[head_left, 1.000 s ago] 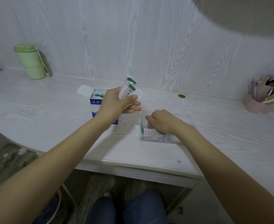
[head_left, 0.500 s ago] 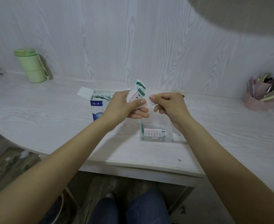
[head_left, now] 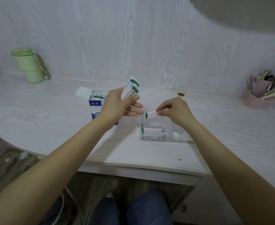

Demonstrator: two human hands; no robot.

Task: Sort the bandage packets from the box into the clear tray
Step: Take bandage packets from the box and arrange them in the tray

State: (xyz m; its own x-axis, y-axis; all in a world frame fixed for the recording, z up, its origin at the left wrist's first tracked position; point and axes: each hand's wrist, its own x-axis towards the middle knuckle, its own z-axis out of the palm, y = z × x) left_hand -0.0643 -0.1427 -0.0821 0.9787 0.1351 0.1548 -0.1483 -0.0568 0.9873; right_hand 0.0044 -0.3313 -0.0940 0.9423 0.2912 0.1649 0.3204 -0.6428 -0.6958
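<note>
Clear plastic, the tray (head_left: pixel 156 133) sits right of centre with packets already inside. The right hand (head_left: pixel 174 111) pinches one bandage packet (head_left: pixel 151 114) just above it. The left hand (head_left: pixel 117 105) grips a small stack of packets (head_left: pixel 131 90) (fanned upward) before the open box (head_left: pixel 96 103).

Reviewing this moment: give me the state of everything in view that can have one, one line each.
Bandage box: upright, top flap open, packets inside.
Clear tray: on the desk, packets lying in it.
Left hand: grips a small stack of packets.
Right hand: pinches a single packet above the tray.
Green cup: upright, lid on.
Pen holder: full.
</note>
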